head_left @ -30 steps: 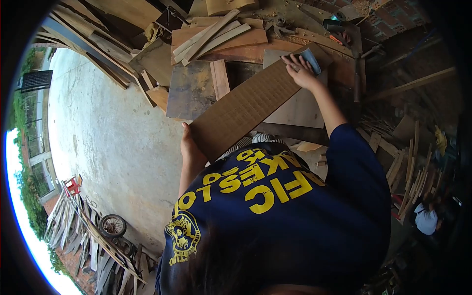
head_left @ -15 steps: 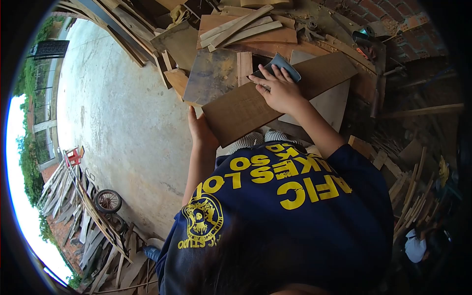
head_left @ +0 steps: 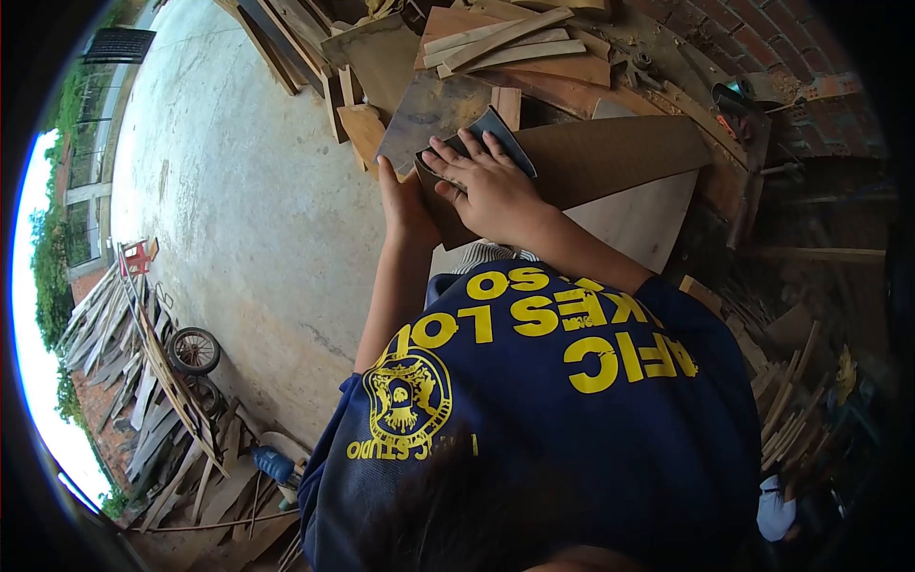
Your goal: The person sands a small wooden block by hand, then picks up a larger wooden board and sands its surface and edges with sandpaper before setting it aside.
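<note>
A long brown wooden board (head_left: 610,162) lies slanting in front of my body, its right end farther away. My left hand (head_left: 408,208) grips the near left end, with the thumb up along the edge and the fingers hidden beneath. Across the board's left part, my right hand (head_left: 494,195) presses a dark blue-grey sheet of sandpaper (head_left: 505,141) flat on the top face. Its fingers are spread over the sheet, close to my left hand. Below the board is a pale sheet of wood (head_left: 648,214).
Several loose wood strips (head_left: 515,48) lie on boards at the back. A brick wall (head_left: 743,38) stands at the back right. Scrap wood (head_left: 162,381) and a spoked wheel (head_left: 193,351) are on the left. Another person (head_left: 777,510) is at the lower right.
My right hand has slid the sandpaper along the board to the left, toward my left hand. My left hand keeps its grip. The whole view has shifted slightly.
</note>
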`<state>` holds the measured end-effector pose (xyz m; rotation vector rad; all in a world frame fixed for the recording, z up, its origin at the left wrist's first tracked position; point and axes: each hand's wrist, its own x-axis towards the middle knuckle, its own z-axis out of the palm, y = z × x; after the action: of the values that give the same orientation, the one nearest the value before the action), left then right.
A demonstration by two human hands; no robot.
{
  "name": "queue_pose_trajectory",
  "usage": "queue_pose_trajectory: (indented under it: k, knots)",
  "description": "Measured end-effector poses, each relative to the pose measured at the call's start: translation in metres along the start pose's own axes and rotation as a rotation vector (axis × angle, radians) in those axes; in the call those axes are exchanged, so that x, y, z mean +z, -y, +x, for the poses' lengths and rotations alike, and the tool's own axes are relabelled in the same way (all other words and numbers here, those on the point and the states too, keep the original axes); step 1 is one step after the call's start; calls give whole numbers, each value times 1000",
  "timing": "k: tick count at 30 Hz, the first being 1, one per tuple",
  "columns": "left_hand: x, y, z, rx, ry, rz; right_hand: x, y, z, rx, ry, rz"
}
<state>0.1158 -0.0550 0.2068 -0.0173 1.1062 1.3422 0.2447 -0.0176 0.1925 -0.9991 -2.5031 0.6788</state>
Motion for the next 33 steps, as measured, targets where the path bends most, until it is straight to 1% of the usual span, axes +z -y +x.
queue_pose_trajectory:
  k: [2,3,4,5,6,7,8,9,10,11,12,13,14,15,16,17,18,19,20,21,22,24,25,27,29,30,31,32,33]
  knots:
    - [2,-6,1,1,-6,-29,-15,15,-17,-83,203,155]
    - [4,-7,0,20,36,23,-24,18,-30,-100,248,151]
    - [5,-8,1,40,80,73,-25,18,-38,-105,251,148]
    - [3,-10,3,25,132,49,-24,17,-44,-128,189,135]
    - [5,-11,2,28,131,44,-23,16,-47,-149,127,122]
    - [9,-13,-1,18,137,-6,-26,15,-41,-132,180,133]
    - [12,-14,-3,8,146,-54,-22,10,-29,-131,178,131]
    - [16,-14,-5,7,154,-51,-15,3,-12,-91,93,66]
    - [20,-12,-8,54,142,-47,-12,-2,2,-50,9,-1]
    - [22,-9,-10,99,128,-44,-10,-1,12,-43,5,-6]
    - [24,-8,-9,91,135,-41,-9,1,21,-10,41,-8]
    - [24,-10,-8,79,84,-38,-8,3,25,25,75,-9]
    - [25,-15,-5,68,37,-34,-9,8,18,-75,86,20]
    - [15,-15,10,75,129,-87,-11,20,3,-103,76,58]
    - [-4,-17,27,137,184,86,-15,34,-14,-134,69,96]
    - [3,-19,19,91,192,73,-22,36,-27,-176,105,130]
    - [10,-22,8,45,199,61,-25,30,-30,-172,105,123]
    - [14,-22,5,43,206,57,-28,23,-31,-164,135,55]
    - [18,-19,2,55,219,-7,-29,16,-30,-154,167,-11]
    - [20,-17,-2,64,230,-66,-19,3,-24,-86,90,-104]
    - [22,-16,-7,58,235,-60,-22,-7,-15,-78,84,-105]
    - [27,-15,-13,83,165,58,-32,-21,1,169,29,146]
    - [28,-14,-13,78,172,63,-41,-24,6,176,22,144]
    - [30,-10,-12,128,143,91,-55,-27,14,273,-32,290]
    - [28,-11,-9,125,167,86,-38,-32,9,279,-82,316]
    - [26,-12,-7,127,187,75,-31,-35,9,278,-125,341]
    - [22,-12,-4,129,193,80,-31,-26,2,143,-15,168]
    - [16,-12,0,97,204,31,-19,-18,-8,175,64,343]
    - [13,-11,0,61,212,-17,-26,4,-23,12,83,298]
